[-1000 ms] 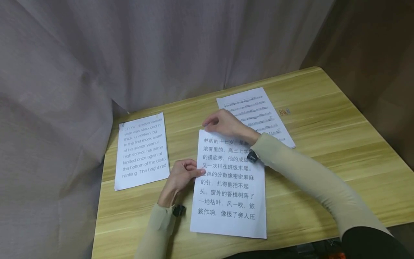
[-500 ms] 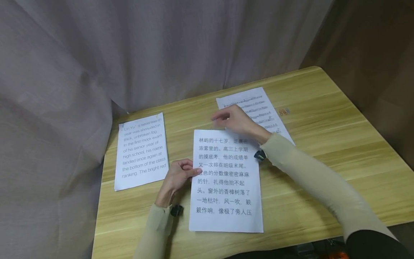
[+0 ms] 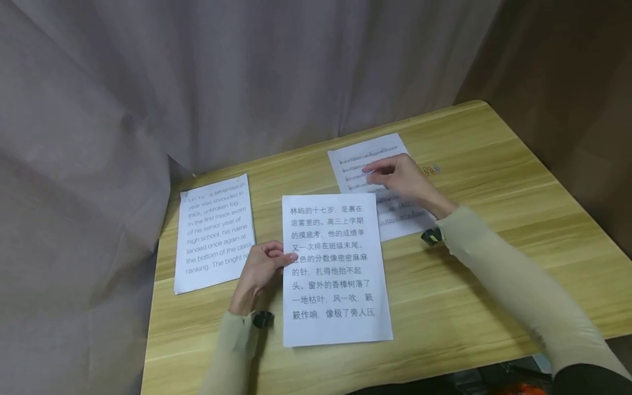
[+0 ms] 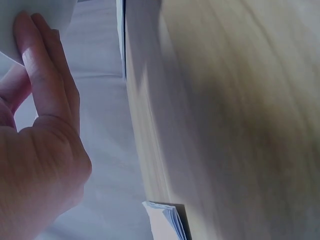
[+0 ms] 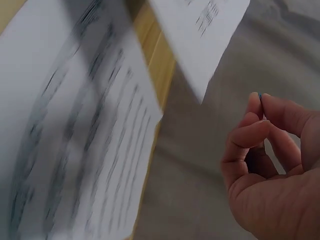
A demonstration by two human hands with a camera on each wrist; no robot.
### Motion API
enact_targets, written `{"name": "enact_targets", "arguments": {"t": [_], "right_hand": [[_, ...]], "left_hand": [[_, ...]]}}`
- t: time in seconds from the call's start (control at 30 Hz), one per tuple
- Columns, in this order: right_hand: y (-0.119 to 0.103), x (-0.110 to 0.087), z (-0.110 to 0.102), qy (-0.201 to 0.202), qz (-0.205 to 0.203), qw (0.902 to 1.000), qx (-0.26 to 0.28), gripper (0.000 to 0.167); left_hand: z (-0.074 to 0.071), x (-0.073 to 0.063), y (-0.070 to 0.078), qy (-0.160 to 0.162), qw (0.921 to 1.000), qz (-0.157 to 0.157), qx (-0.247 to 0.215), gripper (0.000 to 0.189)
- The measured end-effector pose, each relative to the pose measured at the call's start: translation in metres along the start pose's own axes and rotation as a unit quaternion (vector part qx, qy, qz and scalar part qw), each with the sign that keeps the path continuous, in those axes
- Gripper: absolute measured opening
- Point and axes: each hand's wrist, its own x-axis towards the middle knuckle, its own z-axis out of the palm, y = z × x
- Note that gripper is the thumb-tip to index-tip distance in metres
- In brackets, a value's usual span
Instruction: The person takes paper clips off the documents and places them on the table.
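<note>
Currently pinching flat, rectangular printed paper (image 3: pixel 331 269) by its left edge with the left hand (image 3: pixel 260 267), above the wood-grained bench (image 3: pixel 469 269); also pinching a slim, bluish sliver (image 5: pixel 260 97) between thumb and fingertip of the right hand (image 3: pixel 406 180), over the music sheet (image 3: pixel 351 174); creased curtain (image 3: pixel 276 71) behind.

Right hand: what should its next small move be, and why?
I'd probably bring the right hand to the top edge of the Chinese-text paper. It pinches a small blue item, perhaps a clip; the left hand holds that paper by its left edge. No clip shows along its top, while the English-text paper seems to have clips at its upper corners.
</note>
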Motion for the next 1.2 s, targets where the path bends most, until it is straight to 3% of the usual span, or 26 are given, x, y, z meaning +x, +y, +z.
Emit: {"name": "enact_targets", "arguments": {"t": [0.27,0.6,0.73,0.97,1.2], "right_hand": [[0.035,-0.004,-0.038,0.029,0.046,0.9984,-0.013,0.039],[0.087,0.005,-0.072,0.09,0.031,0.9949,-0.032,0.037],[0.101,0.009,-0.082,0.101,0.047,0.993,-0.041,0.039],[0.118,0.019,-0.096,0.11,0.058,0.9889,-0.081,0.039],[0.132,0.027,-0.103,0.104,0.07,0.9877,-0.094,0.038]], "left_hand": [[-0.006,0.0,0.001,0.006,0.9998,-0.006,-0.018,0.012],[-0.018,0.002,0.0,0.025,0.9997,-0.002,-0.006,0.012],[-0.026,0.003,0.003,0.03,0.9995,0.004,0.003,0.013],[-0.043,0.012,0.011,0.045,0.9988,-0.018,0.007,0.016],[-0.06,0.028,0.016,0.053,0.9984,-0.019,-0.009,0.015]]}}
